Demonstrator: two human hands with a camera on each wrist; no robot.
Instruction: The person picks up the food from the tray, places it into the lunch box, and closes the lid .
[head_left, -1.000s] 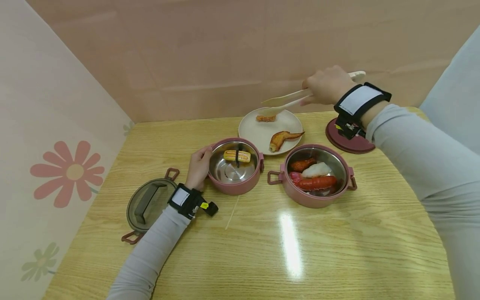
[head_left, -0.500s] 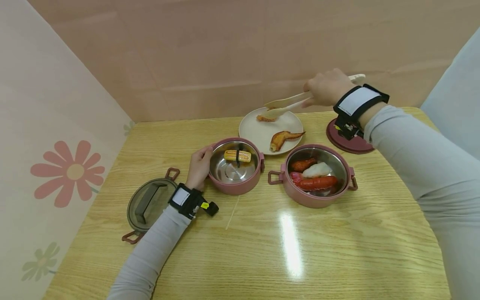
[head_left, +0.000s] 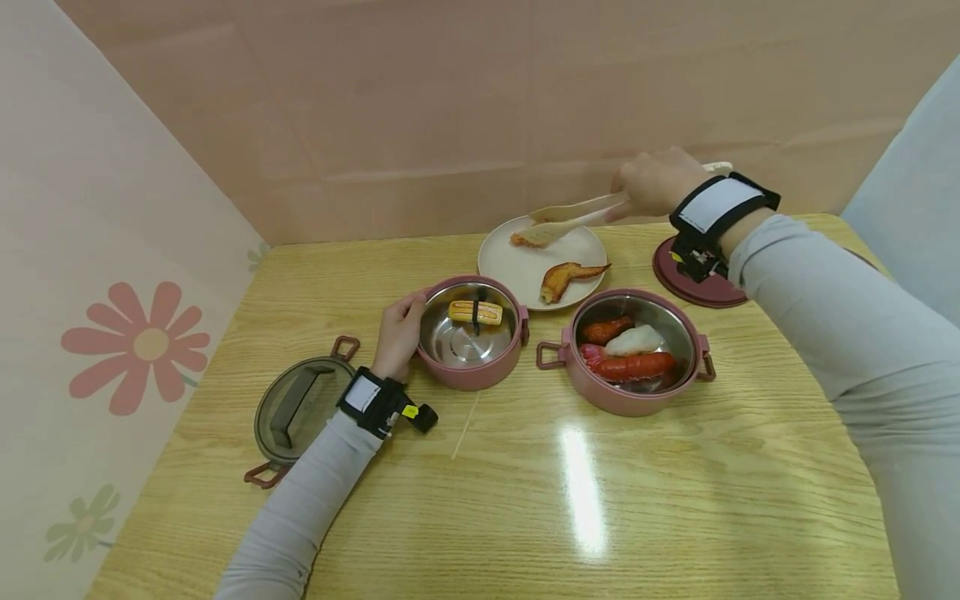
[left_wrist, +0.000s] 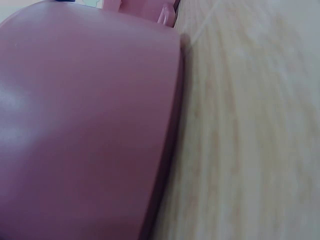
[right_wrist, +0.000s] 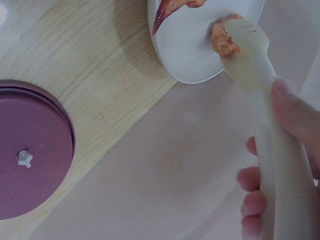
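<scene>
My right hand grips cream tongs over the white plate. The tong tips close on an orange fried piece at the plate's far edge. A chicken wing lies on the plate's near side. My left hand holds the side of a small pink pot with a yellow egg sushi inside. A second pink pot to the right holds a sausage, a white piece and other food.
A dark red round lid lies at the back right under my wrist. A grey lid with red handles sits at the left on the wooden table. Pink walls close off the back and left.
The tongs have dropped toward the plate and closed on the orange fried piece. My left hand and both pots have stayed put.
</scene>
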